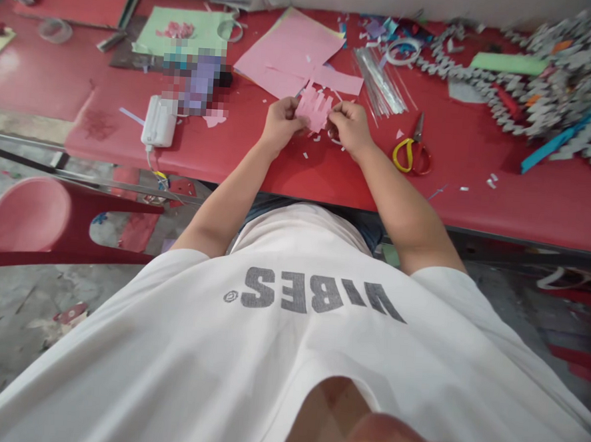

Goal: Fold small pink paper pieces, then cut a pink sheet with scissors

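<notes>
A small pink paper piece cut into strips like a fringe is held above the red table. My left hand pinches its left edge with closed fingers. My right hand grips its right edge, fingers curled. Just behind them lie larger pink paper sheets. Small paper scraps are scattered around my hands.
Yellow and red scissors lie right of my right hand. A white device sits to the left, a green sheet behind it. Clear plastic strips, tape rolls and folded grey paper chains fill the right. A red stool stands lower left.
</notes>
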`<state>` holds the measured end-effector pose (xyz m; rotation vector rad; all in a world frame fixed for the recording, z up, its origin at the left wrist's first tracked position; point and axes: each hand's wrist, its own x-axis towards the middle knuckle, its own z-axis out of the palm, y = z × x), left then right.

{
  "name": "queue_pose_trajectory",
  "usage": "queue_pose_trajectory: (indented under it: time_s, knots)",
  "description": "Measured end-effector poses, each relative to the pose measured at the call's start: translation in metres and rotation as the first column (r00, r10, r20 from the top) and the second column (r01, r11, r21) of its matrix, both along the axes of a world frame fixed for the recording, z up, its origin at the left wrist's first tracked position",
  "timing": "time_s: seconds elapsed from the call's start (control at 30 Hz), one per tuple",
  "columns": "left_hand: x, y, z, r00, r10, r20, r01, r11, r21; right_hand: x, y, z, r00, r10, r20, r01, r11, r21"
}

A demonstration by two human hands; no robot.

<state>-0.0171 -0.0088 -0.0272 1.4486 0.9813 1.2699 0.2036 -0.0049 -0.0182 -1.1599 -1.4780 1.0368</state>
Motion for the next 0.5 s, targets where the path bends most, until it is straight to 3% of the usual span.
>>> queue_pose_trajectory:
  time_s: [0.27,0.5]
  knots:
    - [0.003,0.009,-0.009,0.998,0.064,0.001,-0.064,0.998,-0.002,0.0,0.0,-0.001,0.999,-0.019,0.04,0.019,1.0,0.002]
    - [0.003,0.003,-0.002,0.971,0.092,-0.22,-0.104,0.994,-0.044,0.001,0.009,-0.011,0.996,0.03,0.088,-0.03,1.0,0.0]
